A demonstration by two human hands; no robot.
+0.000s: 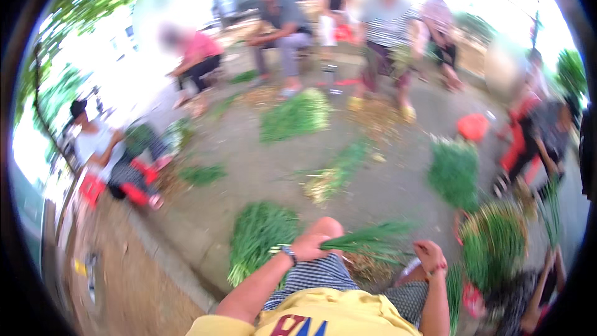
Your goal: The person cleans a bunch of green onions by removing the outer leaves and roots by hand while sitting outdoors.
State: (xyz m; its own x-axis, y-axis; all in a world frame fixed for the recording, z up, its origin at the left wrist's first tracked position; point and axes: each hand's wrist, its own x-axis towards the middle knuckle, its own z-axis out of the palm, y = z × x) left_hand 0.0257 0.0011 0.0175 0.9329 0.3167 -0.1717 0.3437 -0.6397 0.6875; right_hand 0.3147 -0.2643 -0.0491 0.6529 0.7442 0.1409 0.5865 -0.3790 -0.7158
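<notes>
My left hand (310, 246), with a watch on its wrist, is closed around a bunch of long green stalks (373, 239), perhaps scallions or garlic chives. Their green ends point right across my lap. To the right, apart from the bunch, my right hand (428, 254) is raised over my right knee with a red bracelet on its wrist; its fingers are bent, and whether they pinch anything is too blurred to tell. A large pile of the same greens (263, 233) lies on the ground left of my left knee. Dry brown trimmings (368, 268) lie between my legs.
Several people sit around in a ring, some on red stools (92, 189). Further heaps of greens lie on the pavement ahead (296, 116) and at right (453, 172). A large upright bundle (495, 242) stands near my right side. A stone kerb (163, 254) runs along the left.
</notes>
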